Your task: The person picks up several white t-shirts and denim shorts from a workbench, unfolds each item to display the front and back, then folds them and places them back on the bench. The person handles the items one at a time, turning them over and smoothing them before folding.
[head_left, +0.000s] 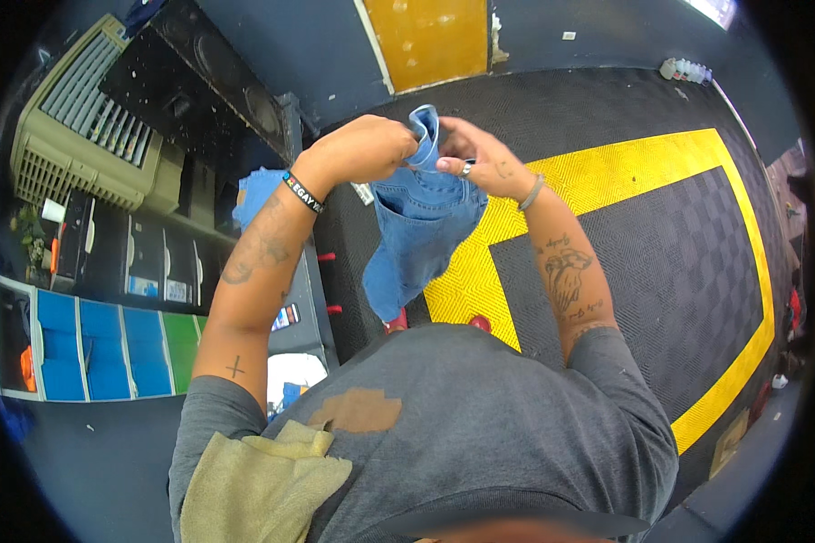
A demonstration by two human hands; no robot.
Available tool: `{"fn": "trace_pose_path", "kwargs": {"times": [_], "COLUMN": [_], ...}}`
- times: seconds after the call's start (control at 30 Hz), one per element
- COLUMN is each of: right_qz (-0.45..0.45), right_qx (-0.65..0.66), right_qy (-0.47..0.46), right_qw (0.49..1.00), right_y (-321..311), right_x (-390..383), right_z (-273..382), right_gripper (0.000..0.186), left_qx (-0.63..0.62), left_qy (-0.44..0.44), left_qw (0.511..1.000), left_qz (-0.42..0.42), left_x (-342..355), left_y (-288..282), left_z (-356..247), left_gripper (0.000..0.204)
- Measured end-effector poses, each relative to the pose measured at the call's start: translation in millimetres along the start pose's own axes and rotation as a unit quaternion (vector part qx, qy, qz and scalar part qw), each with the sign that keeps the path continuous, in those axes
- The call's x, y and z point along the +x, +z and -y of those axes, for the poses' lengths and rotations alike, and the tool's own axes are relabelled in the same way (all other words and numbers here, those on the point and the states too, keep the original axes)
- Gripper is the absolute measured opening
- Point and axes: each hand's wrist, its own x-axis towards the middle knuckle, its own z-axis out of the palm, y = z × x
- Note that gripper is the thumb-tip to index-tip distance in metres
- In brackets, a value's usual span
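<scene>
A pair of blue jeans hangs in front of me, held up by the waistband. My left hand is closed in a fist on the left side of the waistband. On the other side, my right hand has its thumb against the denim and its fingers curled behind the top edge. Between the two hands the waistband is bunched and stands up in a fold. The legs drop toward the floor near my red shoes, and a pocket opening shows below my left hand.
At left, a grey table bears folded denim and a phone. Beyond are a large speaker, a beige air cooler and blue and green drawers. Yellow tiles band the dark floor; jugs stand far right.
</scene>
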Motion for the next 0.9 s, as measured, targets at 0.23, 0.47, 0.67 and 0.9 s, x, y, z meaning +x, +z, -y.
{"fn": "trace_pose_path", "kwargs": {"times": [0.23,0.47,0.67,0.9], "right_qz": [-0.139,-0.405,-0.38,-0.265], "right_qx": [0.206,0.153,0.176,0.118], "right_qy": [-0.047,-0.144,-0.181,-0.249], "right_qw": [0.968,0.89,0.89,0.924], "right_y": [17.7,51.5,69.3,47.1], "right_x": [9.3,41.4,73.1,73.7], "right_z": [15.4,46.2,71.9,95.3], "right_gripper": [0.014,0.013,0.015,0.026], "left_qx": [-0.045,-0.071,-0.496,-0.496], "left_qy": [0.002,-0.347,-0.095,-0.099], "left_qw": [0.981,0.745,0.689,0.75], "left_qz": [-0.187,-0.565,-0.519,-0.428], "left_x": [6.3,17.2,22.5,19.0], "left_y": [-1.6,21.7,36.2,33.5], "left_z": [-6.9,-52.8,-78.5,-23.8], "left_gripper": [0.01,0.045,0.084,0.049]}}
